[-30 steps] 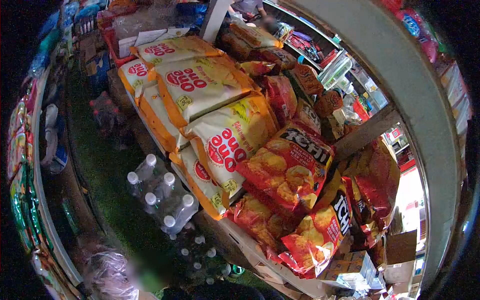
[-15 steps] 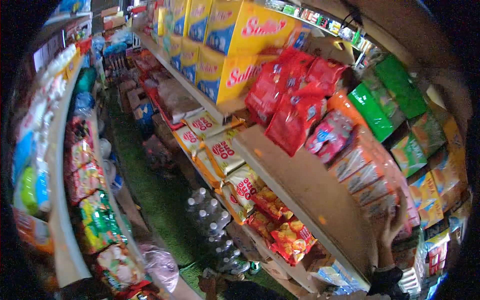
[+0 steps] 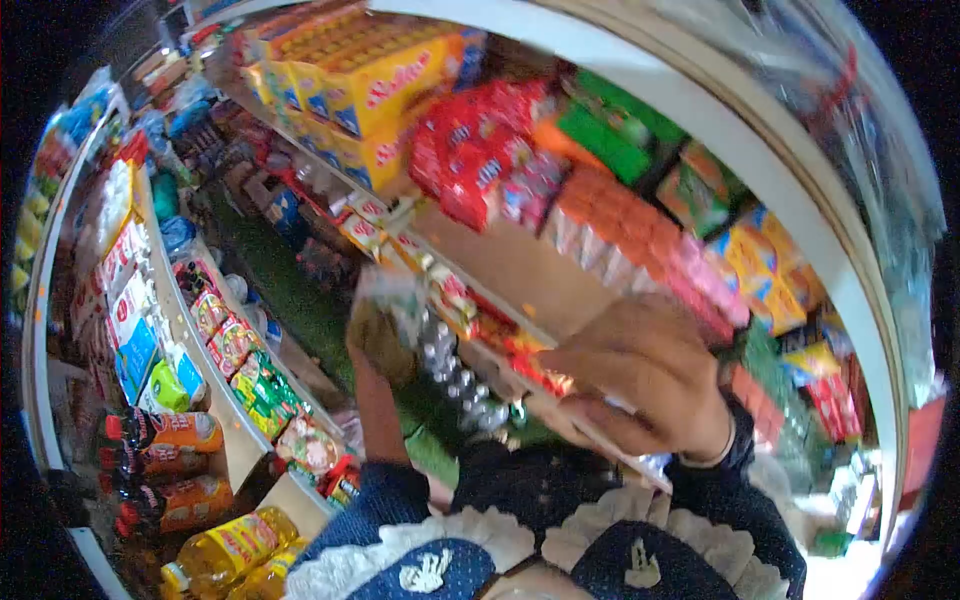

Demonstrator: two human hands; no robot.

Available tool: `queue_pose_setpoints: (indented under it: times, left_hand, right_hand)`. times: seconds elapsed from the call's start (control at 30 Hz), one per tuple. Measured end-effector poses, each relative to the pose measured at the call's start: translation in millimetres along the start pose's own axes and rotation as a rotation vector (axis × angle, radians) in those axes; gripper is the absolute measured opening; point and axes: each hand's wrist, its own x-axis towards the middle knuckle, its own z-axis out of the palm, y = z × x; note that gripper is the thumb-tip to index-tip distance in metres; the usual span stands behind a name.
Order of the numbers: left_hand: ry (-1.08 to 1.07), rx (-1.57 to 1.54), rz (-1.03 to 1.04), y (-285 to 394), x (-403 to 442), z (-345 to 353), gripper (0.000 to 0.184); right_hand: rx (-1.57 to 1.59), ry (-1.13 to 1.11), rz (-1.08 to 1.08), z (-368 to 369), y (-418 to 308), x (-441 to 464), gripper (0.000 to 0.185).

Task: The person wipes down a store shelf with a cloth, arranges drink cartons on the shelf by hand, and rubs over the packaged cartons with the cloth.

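Note:
My left hand (image 3: 385, 345) is raised over the aisle, closed on a pale, partly see-through packet (image 3: 395, 292) that is blurred by motion. My right hand (image 3: 650, 380) hovers before the edge of the right shelf (image 3: 510, 265), back of the hand towards me. Its fingers bend down and inward but are smeared, so whether they hold anything cannot be seen. Beyond that hand stand orange-topped packs (image 3: 620, 225) in a row. Red bags (image 3: 475, 150) and yellow Solito boxes (image 3: 385, 95) are further along the same shelf.
Several clear bottles (image 3: 465, 375) stand low beside the green floor (image 3: 430, 450). On the left are shelves with orange drink bottles (image 3: 180, 435), oil bottles (image 3: 235, 545) and noodle packs (image 3: 260, 390). A pale shelf edge (image 3: 800, 190) curves close above on the right.
My left hand has risen from low in the aisle, with the pale packet now showing in it. My right hand has moved from beside the orange-topped packs towards my body. The view has shifted.

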Motion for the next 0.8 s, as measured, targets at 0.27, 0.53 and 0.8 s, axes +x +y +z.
queue_pose_setpoints:
  times: [0.27, 0.53, 0.8]
  left_hand:
    - [0.016, 0.48, -0.06, -9.7, 19.9, 212.8, 0.052]
    - [-0.023, 1.163, 0.191, -36.7, 96.5, 170.2, 0.042]
    - [-0.006, 1.322, 0.306, -37.2, 106.7, 157.9, 0.048]
  right_hand:
    - [-0.157, 0.216, -0.031, -44.8, -82.6, 2.1, 0.036]
    - [-0.256, 0.106, 0.139, -77.1, -77.8, -41.2, 0.031]
    - [-0.199, 0.324, 0.888, -12.9, -13.1, -199.6, 0.012]
